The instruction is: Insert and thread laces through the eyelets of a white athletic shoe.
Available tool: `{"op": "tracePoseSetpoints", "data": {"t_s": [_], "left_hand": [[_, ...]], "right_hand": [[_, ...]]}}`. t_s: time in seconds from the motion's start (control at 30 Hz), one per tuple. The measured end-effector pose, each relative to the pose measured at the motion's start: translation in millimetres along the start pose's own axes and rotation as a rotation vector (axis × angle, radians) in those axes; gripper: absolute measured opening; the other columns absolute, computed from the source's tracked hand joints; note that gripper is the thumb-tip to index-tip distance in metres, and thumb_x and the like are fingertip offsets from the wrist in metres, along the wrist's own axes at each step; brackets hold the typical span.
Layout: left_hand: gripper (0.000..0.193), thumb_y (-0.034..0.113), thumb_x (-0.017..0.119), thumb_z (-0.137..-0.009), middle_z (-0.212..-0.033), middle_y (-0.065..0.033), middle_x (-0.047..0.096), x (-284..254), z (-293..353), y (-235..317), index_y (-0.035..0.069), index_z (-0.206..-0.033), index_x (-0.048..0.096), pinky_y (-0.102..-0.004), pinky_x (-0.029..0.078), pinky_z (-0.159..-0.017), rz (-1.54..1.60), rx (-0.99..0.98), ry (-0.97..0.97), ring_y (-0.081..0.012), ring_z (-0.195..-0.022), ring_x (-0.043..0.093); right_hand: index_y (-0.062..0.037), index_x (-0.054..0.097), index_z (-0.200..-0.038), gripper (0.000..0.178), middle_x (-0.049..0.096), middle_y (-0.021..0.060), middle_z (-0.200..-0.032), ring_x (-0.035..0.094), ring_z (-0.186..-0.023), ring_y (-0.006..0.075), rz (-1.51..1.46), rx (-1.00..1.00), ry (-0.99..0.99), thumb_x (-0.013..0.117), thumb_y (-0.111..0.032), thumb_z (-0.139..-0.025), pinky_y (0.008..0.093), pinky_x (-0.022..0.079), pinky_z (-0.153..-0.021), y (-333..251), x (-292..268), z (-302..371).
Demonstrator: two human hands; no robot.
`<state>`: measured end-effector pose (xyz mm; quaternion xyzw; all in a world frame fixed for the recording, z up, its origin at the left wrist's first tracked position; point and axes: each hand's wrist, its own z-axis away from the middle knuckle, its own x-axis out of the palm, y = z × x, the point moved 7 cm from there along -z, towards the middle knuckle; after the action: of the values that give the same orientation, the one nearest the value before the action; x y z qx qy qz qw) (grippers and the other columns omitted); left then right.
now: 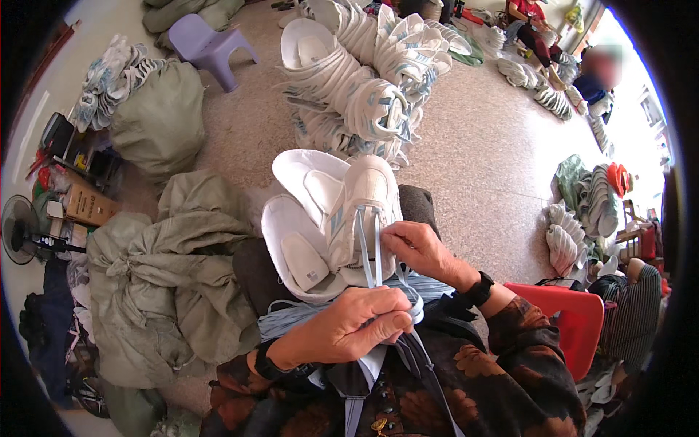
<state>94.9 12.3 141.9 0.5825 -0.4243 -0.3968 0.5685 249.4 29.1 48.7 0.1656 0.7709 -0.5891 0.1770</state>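
Observation:
On my lap lies a white shoe upper (pixel 370 182), its toe pointing away from me. Light blue shoelace (pixel 369 251) runs from its eyelets toward me in two strands. My left hand (pixel 360 324) is closed round these strands, below the upper. At the upper's right edge, beside the eyelets, the fingers of my right hand (pixel 422 247) are pinched on the material; their tips are partly hidden. Two more white uppers (pixel 280 247) lean against its left side, insides showing. A bundle of light blue laces (pixel 285 318) lies across my lap under my hands.
Stacked white uppers (pixel 357 87) stand on the floor ahead. Green-grey cloth sacks (pixel 164 277) crowd the left, near a purple stool (pixel 207 44) and a fan (pixel 20 229). A red chair (pixel 575 320) is at right. Other people sit at the far right among more uppers.

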Motion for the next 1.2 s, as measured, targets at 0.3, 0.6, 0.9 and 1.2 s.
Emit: {"op": "tracePoseSetpoints", "data": {"t_s": [0.3, 0.6, 0.9, 1.2], "left_hand": [[0.018, 0.018, 0.057, -0.103, -0.08, -0.006, 0.06, 19.9, -6.6, -10.7, 0.002, -0.095, 0.061, -0.031, 0.05, -0.077, -0.053, 0.004, -0.104, -0.0181, -0.074, 0.061], [0.019, 0.015, 0.057, -0.101, -0.083, -0.0041, 0.063, -44.9, 13.4, -68.1, -0.002, -0.1, 0.064, -0.0267, 0.048, -0.069, -0.052, -0.169, 0.373, -0.0109, -0.075, 0.059], [0.024, 0.019, 0.068, -0.094, -0.087, -0.0102, 0.071, -73.0, -29.8, -107.1, -0.003, -0.104, 0.067, -0.0309, 0.051, -0.066, -0.308, -0.264, 0.398, -0.0115, -0.073, 0.062], [0.027, 0.024, 0.074, -0.089, -0.068, -0.0027, 0.065, -52.9, -39.0, -109.0, -0.003, -0.089, 0.07, -0.0276, 0.048, -0.056, -0.194, -0.376, 0.245, -0.0086, -0.061, 0.058]], "right_hand": [[-0.0013, 0.059, -0.122, 0.03, 0.069, 0.0099, -0.103, 0.07, -0.09, 0.0189, -1.208, 0.664, -0.027, 0.059, -0.024, -0.102, 0.0335, 0.058, -0.083, 9.1, 44.8, -8.9], [-0.0011, 0.066, -0.112, 0.02, 0.069, 0.0065, -0.106, 0.065, -0.095, 0.0139, -1.427, 0.627, -0.147, 0.058, -0.017, -0.102, 0.0288, 0.055, -0.082, 9.0, 56.5, 21.5], [0.0016, 0.066, -0.115, 0.024, 0.071, 0.0082, -0.097, 0.064, -0.091, 0.0132, -0.55, 0.247, -0.422, 0.062, -0.015, -0.098, 0.0307, 0.052, -0.083, -22.5, 65.5, 37.7], [0.0023, 0.066, -0.115, 0.027, 0.069, 0.0199, -0.095, 0.069, -0.091, 0.0281, -0.288, 0.05, -0.399, 0.063, -0.016, -0.095, 0.0372, 0.053, -0.081, -26.5, 58.0, 38.4]]}}
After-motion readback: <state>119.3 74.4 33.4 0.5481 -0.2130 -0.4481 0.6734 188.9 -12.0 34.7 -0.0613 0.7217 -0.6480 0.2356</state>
